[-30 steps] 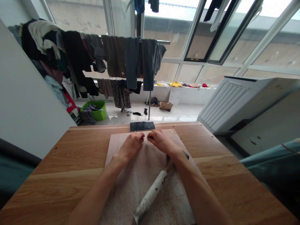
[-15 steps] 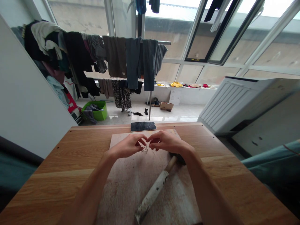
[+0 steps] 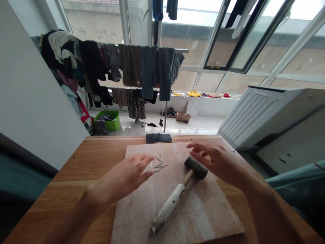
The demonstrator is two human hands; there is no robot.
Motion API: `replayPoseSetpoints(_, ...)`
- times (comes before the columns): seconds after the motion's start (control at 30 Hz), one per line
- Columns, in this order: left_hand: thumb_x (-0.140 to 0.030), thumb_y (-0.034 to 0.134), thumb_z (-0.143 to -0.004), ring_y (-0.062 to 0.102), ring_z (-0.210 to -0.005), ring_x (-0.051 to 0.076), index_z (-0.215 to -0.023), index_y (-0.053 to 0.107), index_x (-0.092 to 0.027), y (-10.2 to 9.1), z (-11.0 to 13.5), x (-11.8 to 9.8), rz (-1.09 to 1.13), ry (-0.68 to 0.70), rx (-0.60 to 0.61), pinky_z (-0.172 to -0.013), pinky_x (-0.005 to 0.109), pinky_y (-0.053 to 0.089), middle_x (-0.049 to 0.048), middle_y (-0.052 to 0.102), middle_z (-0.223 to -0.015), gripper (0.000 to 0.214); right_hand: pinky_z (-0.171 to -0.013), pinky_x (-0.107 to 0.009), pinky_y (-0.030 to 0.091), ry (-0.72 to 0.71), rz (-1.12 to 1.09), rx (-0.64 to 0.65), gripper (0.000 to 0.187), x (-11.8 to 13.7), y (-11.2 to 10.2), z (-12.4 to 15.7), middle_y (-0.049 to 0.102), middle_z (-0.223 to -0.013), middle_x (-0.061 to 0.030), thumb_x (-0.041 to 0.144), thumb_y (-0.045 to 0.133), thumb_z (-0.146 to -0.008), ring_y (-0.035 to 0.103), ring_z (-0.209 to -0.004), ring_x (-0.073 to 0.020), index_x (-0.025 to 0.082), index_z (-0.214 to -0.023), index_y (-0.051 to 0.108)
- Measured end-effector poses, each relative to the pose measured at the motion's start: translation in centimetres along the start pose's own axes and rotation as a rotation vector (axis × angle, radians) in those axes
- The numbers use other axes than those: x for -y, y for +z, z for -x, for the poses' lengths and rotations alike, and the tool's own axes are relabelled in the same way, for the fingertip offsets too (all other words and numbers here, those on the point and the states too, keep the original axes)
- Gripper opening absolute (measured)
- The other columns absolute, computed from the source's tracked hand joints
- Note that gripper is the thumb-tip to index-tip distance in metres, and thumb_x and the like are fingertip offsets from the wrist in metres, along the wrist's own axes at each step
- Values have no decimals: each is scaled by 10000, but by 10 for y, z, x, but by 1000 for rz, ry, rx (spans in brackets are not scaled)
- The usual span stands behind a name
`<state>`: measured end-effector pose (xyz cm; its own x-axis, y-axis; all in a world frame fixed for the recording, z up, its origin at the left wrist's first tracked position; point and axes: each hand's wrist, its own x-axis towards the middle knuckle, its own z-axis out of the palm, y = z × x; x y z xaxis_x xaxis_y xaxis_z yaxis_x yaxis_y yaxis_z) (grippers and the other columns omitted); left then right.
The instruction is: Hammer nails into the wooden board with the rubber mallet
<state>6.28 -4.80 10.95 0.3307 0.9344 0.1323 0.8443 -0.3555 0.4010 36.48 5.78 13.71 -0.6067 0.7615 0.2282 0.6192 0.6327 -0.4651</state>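
A pale wooden board lies on the brown table. Several small nails lie loose on its far half. A hammer with a black head and a white-smeared wooden handle rests diagonally across the board. My left hand hovers open just left of the nails, fingers stretched out. My right hand hovers open beside and just behind the hammer head, fingers spread. Neither hand holds anything.
A dark phone lies flat at the table's far edge. Beyond the table stand a rack of hanging clothes, a green basket on the floor, large windows and a white slatted panel at right.
Both hands were pinched together over the nails; they have drawn apart and back toward me, opening, and the loose nails and hammer head now show. The view shifted slightly.
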Motion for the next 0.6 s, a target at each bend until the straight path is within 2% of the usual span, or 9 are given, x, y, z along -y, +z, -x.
replayPoseSetpoints(0.03, -344, 552, -1002, 681, -1073, 255, -1281, 624, -228, 8, 15, 2, -79, 25, -4, -967, 438, 539, 92, 709, -1209, 311, -752, -323, 613, 47, 39, 2, 352, -17, 8, 15, 794, -1042, -79, 414, 484, -1006, 763, -857, -215, 231, -1210, 706)
replayPoseSetpoints(0.07, -316, 544, -1002, 689, -1028, 251, -1202, 657, -228, 18, 30, 4, -151, 44, -36, -951, 447, 544, 81, 726, -1138, 246, -817, -371, 620, 78, 84, -67, 375, -36, 18, 32, 782, -1119, -105, 410, 479, -987, 761, -954, -249, 221, -1228, 696)
replayPoseSetpoints(0.1, -296, 533, -1003, 685, -1038, 260, -1156, 668, -224, 30, 46, 6, -215, 68, -75, -974, 481, 532, 86, 725, -1140, 216, -930, -427, 597, 118, 123, -117, 416, -54, 30, 50, 734, -1263, -133, 407, 471, -977, 724, -1107, -282, 211, -1292, 661)
replayPoseSetpoints(0.17, -285, 505, -1014, 657, -1138, 285, -1096, 675, -219, 54, 73, 9, -331, 69, -175, -1077, 578, 451, 105, 682, -1266, 200, -1040, -468, 551, 207, 142, -193, 487, -84, 55, 86, 688, -1354, -151, 422, 449, -974, 653, -1252, -303, 187, -1370, 610)
replayPoseSetpoints(0.27, -404, 517, -1011, 613, -1234, 302, -1273, 627, -232, 83, 101, 8, -471, 80, -252, -1075, 540, 477, 132, 596, -1412, 332, -1083, -460, 529, 268, 96, -206, 496, -103, 83, 124, 687, -1370, -116, 461, 433, -982, 646, -1269, -300, 199, -1349, 640)
replayPoseSetpoints(0.37, -521, 510, -997, 599, -1257, 297, -1436, 524, -210, 93, 113, 6, -571, 42, -309, -1017, 446, 536, 157, 550, -1470, 538, -1109, -442, 498, 278, 46, -186, 496, -94, 91, 136, 656, -1413, -70, 466, 445, -988, 600, -1320, -291, 223, -1370, 647)
replayPoseSetpoints(0.43, -537, 496, -1000, 612, -1235, 286, -1457, 507, -205, 91, 120, 11, -604, -1, -338, -1010, 423, 540, 149, 574, -1447, 565, -1085, -409, 518, 261, 14, -171, 479, -79, 93, 135, 648, -1420, -51, 457, 458, -991, 593, -1322, -281, 241, -1367, 662)
replayPoseSetpoints(0.5, -527, 482, -1009, 627, -1205, 278, -1437, 530, -217, 85, 131, 23, -609, -44, -360, -1017, 423, 534, 128, 617, -1396, 531, -1065, -386, 539, 211, -3, -158, 454, -61, 97, 134, 635, -1432, -40, 424, 483, -991, 598, -1315, -275, 273, -1384, 654)
replayPoseSetpoints(0.6, -509, 453, -1021, 644, -1172, 274, -1354, 599, -255, 75, 159, 53, -588, -122, -411, -1029, 435, 523, 90, 665, -1320, 444, -1089, -391, 524, 95, -13, -128, 486, -32, 114, 131, 569, -1497, -30, 357, 489, -1004, 566, -1351, -266, 318, -1485, 543)
